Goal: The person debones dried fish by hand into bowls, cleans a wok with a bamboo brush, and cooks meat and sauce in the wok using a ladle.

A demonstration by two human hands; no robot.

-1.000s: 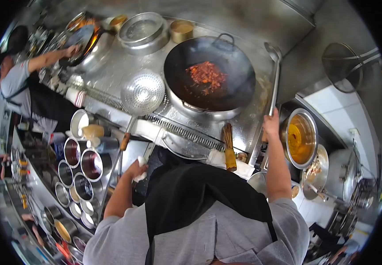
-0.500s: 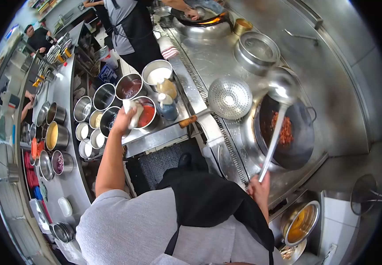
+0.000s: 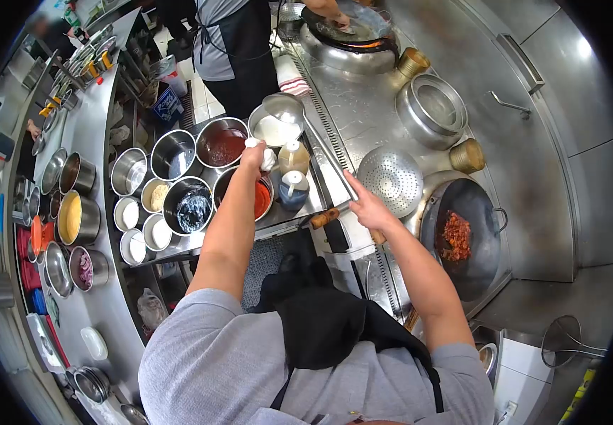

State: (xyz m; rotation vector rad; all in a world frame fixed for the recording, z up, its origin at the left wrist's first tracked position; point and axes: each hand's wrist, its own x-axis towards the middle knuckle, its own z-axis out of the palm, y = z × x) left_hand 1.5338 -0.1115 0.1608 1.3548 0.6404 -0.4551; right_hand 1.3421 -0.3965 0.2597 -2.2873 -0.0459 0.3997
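My right hand [image 3: 370, 209] grips the handle of a long metal ladle [image 3: 329, 152]. Its bowl hangs over the rim of a steel pot of white contents [image 3: 277, 132]. My left hand [image 3: 252, 160] is closed on a bunched white cloth [image 3: 268, 160], above a pot of red sauce [image 3: 262, 200] and beside a pot of dark red liquid [image 3: 222, 146]. Two squeeze bottles, one tan [image 3: 293, 157] and one dark [image 3: 293, 193], stand just right of the cloth. Diced red food [image 3: 457, 236] lies in the wok [image 3: 480, 273], away from both hands.
A perforated strainer [image 3: 390, 182] rests on the steel stove top between pots and wok. A co-worker in a black apron [image 3: 250, 57] stands ahead, near another wok over flame [image 3: 345, 28]. Several pots and bowls line the left counter [image 3: 119, 312]. A wire skimmer [image 3: 561, 341] hangs at right.
The ladle has swung from above the wok leftward to the pot of white contents, my right hand moving forward with it. My left hand and the cloth have shifted right and forward.
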